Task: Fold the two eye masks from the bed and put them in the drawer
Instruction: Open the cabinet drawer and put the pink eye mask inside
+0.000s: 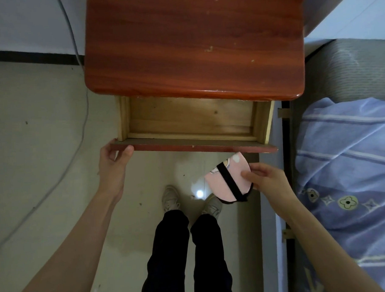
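Observation:
The wooden drawer (193, 144) of the red-brown nightstand (193, 42) stands pulled out, and its pale inside shows nothing in it. My left hand (114, 162) grips the left end of the drawer front. My right hand (268, 178) holds a folded pink eye mask (224, 179) with a black strap across it, just below the drawer's right front corner. A dark edge under the pink mask may be a second mask; I cannot tell.
The bed with a blue striped, flower-printed cover (347, 172) lies to the right. My legs and pale shoes (171, 197) stand on the tiled floor below the drawer. A white cable (80, 119) trails down the floor at the left.

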`<action>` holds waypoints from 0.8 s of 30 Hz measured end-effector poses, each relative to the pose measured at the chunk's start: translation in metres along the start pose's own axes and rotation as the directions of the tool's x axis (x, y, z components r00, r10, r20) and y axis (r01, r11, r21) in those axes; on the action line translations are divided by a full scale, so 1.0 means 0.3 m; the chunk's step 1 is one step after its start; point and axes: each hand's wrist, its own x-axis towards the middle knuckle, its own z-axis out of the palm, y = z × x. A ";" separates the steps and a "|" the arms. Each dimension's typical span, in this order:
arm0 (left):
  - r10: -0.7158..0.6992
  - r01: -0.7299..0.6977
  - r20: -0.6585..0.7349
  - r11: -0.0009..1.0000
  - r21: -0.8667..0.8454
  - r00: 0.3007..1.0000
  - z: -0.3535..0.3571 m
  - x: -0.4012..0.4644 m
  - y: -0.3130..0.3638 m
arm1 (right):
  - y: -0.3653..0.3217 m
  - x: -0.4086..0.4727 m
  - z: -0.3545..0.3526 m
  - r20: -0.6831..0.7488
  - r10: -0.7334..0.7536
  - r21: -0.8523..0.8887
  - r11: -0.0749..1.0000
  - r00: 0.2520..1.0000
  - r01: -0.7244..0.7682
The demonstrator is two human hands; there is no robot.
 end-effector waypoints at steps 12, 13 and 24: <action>0.067 -0.069 -0.051 0.997 -0.029 0.996 0.026 -0.010 -0.008 | -0.345 0.128 0.393 0.080 0.016 0.438 0.898 0.997 -0.050; 0.066 -0.069 -0.052 0.997 -0.043 0.996 0.026 -0.009 -0.009 | -0.353 0.146 0.426 0.091 0.016 0.460 0.886 0.996 -0.057; 0.064 -0.073 -0.063 0.985 -0.157 0.996 0.028 0.013 -0.044 | -0.368 0.337 0.642 0.005 0.006 0.179 0.984 1.000 -0.006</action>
